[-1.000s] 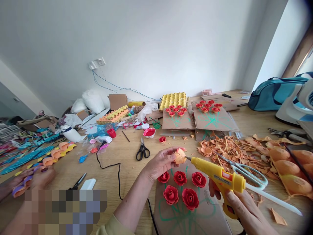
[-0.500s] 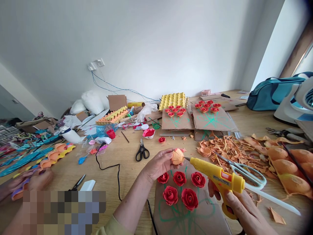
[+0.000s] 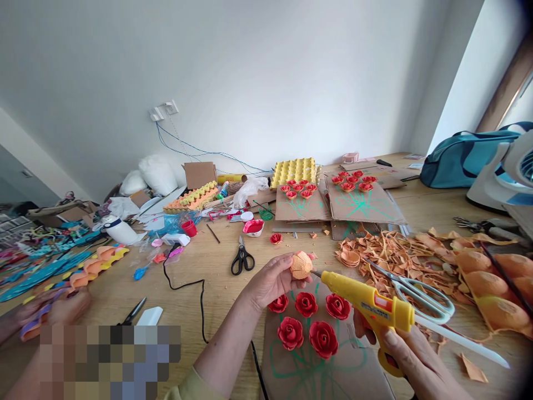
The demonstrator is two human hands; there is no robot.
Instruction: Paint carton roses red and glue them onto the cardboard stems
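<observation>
Between the fingers of my left hand is a rounded orange egg-carton flower, with a bit of red showing at its edge. My right hand is wrapped round the grip of a yellow hot glue gun. A white glue stick sticks out of the gun's back. The gun's nozzle is at the flower's right side; whether it touches, I cannot tell. Below both hands lies a cardboard sheet with green drawn lines and several red roses on it.
Black scissors lie left of my left hand. Orange carton scraps, white-handled scissors and orange egg cups are on the right. Two flower-covered cardboard sheets stand behind. Another person's hands hold a carton strip at far left.
The glue gun in my right hand has shifted slightly left, its nozzle closer to the flower. My left hand has barely moved.
</observation>
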